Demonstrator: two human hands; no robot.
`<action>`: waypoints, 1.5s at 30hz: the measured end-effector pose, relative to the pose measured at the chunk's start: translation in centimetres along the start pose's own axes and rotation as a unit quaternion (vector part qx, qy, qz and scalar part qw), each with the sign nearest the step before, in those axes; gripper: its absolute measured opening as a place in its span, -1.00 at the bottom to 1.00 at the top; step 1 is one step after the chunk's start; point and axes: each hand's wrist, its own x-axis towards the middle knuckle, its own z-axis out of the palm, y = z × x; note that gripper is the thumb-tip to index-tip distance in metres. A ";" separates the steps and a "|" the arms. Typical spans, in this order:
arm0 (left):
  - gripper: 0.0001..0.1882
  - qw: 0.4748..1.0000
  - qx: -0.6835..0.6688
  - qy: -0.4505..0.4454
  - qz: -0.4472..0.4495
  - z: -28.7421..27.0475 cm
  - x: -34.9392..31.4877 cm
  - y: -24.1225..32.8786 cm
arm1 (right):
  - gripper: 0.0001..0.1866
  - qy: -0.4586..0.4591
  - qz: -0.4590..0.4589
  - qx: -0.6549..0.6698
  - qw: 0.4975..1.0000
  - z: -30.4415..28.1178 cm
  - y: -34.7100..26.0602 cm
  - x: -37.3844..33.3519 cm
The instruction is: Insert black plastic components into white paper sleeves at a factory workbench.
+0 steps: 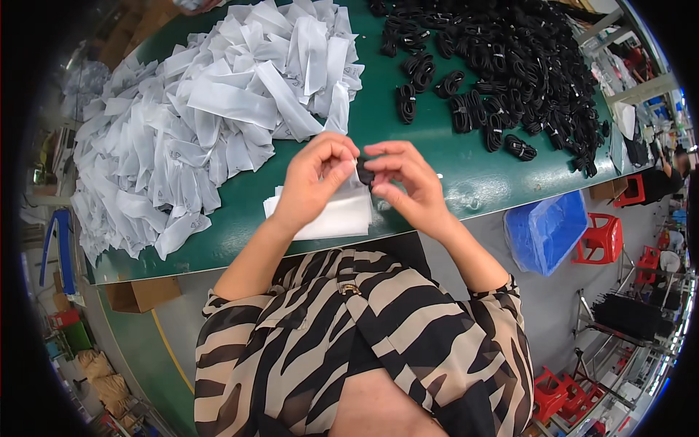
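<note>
Head view, the only one we have. Our left hand [309,182] pinches the edge of a pale pouch [354,177] between thumb and fingers. Our right hand [411,186] has its fingers curled round a black cable bundle [365,172], thumb on the near side. Bundle sits right at the pouch, between the two hands, over the near middle of the worktop [466,197]. Can't tell whether its end is inside; fingers cover that spot.

Progress, our read: this one is mid-step, bundle and pouch together, neither let go. Near middle, below the hands, a stack of flat white pouches [331,218] looks like unused stock. Far right, a big heap of coiled cables [524,73] lies loose, none visibly bagged, so plenty is left. On the left, a large mound of whitish pouches [171,138] is probably finished output, but we can't confirm what's inside. No count from us.

Surface: smooth green, some glare at near right; near edge bows with the lens. Room: grey floor [484,251], yellow line [170,346] at near left, cardboard box [142,293] by the worktop's left end. Right side: blue crate [546,233] with clear plastic liner, red stools [603,239] beyond, some dark stock [626,317] farther right.
</note>
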 end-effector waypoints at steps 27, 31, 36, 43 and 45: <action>-0.76 0.915 0.384 -0.078 0.098 2.1 -6.1 -3.0 | -0.76 0.048 -0.075 -0.429 0.899 -6.3 6.4 3.0; -0.85 0.924 0.370 -0.043 0.092 2.5 -6.3 -3.9 | -0.71 0.057 0.220 -0.102 0.969 -3.3 3.3 -1.3; -0.92 0.968 0.253 0.003 -0.001 2.5 -6.3 -3.4 | -0.72 0.041 -0.002 -0.255 0.966 -1.3 1.1 -4.8; -0.95 0.979 0.194 0.006 -0.062 2.2 -6.0 -3.0 | -0.57 -0.029 -0.087 -0.363 0.927 -0.4 -0.4 -5.6; -0.95 0.981 0.182 0.007 -0.071 2.2 -5.9 -2.9 | -0.53 -0.080 -0.142 -0.414 0.895 -0.5 -0.3 -5.4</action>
